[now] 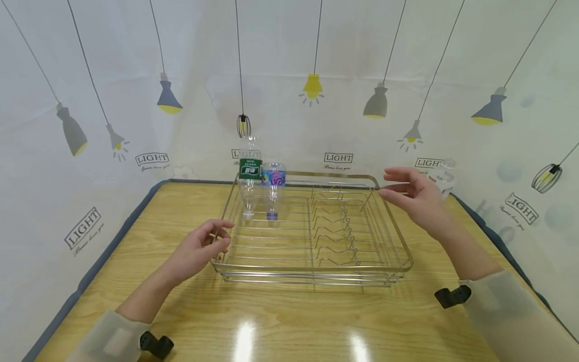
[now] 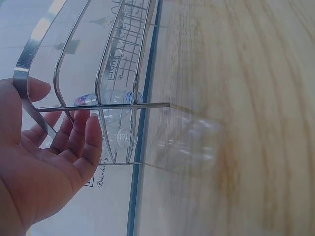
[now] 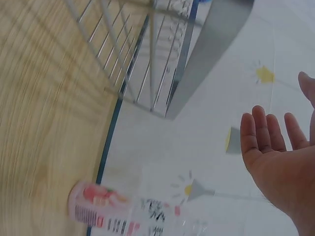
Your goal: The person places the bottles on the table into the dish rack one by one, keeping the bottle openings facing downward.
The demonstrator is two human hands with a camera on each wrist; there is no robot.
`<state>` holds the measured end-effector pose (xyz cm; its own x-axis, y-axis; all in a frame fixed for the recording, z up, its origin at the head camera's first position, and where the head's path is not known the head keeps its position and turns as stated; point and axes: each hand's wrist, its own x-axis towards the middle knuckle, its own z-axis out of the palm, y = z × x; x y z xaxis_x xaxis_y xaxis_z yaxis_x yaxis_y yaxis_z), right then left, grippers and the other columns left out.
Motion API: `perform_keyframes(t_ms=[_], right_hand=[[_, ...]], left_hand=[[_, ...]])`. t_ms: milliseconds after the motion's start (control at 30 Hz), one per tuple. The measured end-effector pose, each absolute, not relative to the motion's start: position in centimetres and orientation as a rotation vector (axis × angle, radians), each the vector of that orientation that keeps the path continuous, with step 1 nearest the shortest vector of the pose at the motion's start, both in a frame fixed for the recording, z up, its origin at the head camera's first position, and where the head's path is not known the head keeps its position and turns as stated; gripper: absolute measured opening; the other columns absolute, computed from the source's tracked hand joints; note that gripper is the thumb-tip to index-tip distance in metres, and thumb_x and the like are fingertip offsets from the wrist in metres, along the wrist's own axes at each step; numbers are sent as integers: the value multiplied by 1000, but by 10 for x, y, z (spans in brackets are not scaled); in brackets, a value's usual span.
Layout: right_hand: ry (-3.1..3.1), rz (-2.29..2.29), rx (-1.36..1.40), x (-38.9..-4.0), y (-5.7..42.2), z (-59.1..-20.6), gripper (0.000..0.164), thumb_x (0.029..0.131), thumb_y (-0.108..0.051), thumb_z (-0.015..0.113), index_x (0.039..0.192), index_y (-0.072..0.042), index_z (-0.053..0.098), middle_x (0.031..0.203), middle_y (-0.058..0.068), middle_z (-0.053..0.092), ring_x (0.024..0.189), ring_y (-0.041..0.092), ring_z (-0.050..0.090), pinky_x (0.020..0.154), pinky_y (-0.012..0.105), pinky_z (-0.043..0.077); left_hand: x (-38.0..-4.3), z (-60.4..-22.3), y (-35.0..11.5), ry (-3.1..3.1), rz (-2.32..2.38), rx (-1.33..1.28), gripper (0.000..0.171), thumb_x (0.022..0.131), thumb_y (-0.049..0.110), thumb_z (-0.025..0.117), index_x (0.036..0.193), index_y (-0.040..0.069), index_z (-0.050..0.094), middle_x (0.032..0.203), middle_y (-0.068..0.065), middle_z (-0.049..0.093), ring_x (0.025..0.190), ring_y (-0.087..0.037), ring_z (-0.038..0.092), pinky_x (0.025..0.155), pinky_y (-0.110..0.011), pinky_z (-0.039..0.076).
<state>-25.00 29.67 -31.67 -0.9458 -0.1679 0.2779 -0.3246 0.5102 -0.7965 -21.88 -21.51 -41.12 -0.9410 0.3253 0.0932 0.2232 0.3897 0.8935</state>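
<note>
A wire dish rack (image 1: 312, 274) with a flat metal rim stands on the table. My left hand (image 1: 196, 251) is at its left side, the fingers and thumb curled round the rim (image 2: 37, 44) near the front corner. Inside the rack's left rear part, a clear bottle with a green label (image 1: 250, 169) and a smaller bottle with a blue and purple label (image 1: 274, 178) stand upside down. My right hand (image 1: 418, 203) is raised beside the rack's right rear corner, fingers relaxed, nothing held. In the right wrist view this hand (image 3: 280, 157) shows apart from the rack (image 3: 206, 59).
Behind my right hand, a clear bottle (image 1: 445, 176) stands upright at the table's right rear; its pink printed label (image 3: 103, 201) shows in the right wrist view. A white cloth (image 1: 280, 45) printed with lamps hangs round the wooden table (image 1: 289, 322), which has a dark blue edge.
</note>
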Motion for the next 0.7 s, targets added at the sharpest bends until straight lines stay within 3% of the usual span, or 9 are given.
perform_keyframes(t_ms=[133, 267, 467, 567, 700], right_hand=[[-2548, 1418, 312, -253, 329, -321, 53, 109, -31, 72, 157, -22, 53, 134, -25, 58, 107, -4, 63, 71, 18, 56], [-2498, 1380, 203, -258, 362, -326, 53, 109, -32, 72, 157, -23, 53, 131, -29, 56, 114, -8, 58, 84, 6, 52], [-2473, 1347, 20, -266, 402, -337, 59, 108, -39, 71, 161, -23, 50, 127, -32, 53, 111, -8, 55, 82, 4, 48], [-2483, 1324, -70, -271, 418, -345, 67, 107, -46, 70, 165, -22, 46, 130, -30, 51, 110, -9, 52, 81, 4, 47], [-2510, 1310, -155, -279, 432, -355, 79, 105, -54, 69, 170, -21, 39, 151, -7, 51, 110, -9, 48, 81, 4, 46]], left_hand=[[-218, -411, -215, 2537, 1611, 506, 39, 114, 24, 62, 149, 9, 57, 120, -16, 63, 97, -22, 66, 77, -32, 58], [-217, -409, -214, 2531, 1620, 505, 39, 114, 24, 62, 149, 9, 57, 120, -16, 63, 97, -22, 66, 77, -31, 57], [-216, -409, -214, 2533, 1640, 520, 39, 113, 22, 63, 148, 6, 57, 119, -16, 63, 96, -20, 66, 77, -32, 57], [-216, -409, -214, 2535, 1641, 525, 39, 113, 22, 63, 148, 6, 58, 119, -15, 63, 96, -20, 66, 76, -32, 57], [-216, -410, -213, 2538, 1634, 526, 39, 113, 23, 62, 149, 7, 58, 120, -15, 64, 96, -20, 66, 76, -31, 56]])
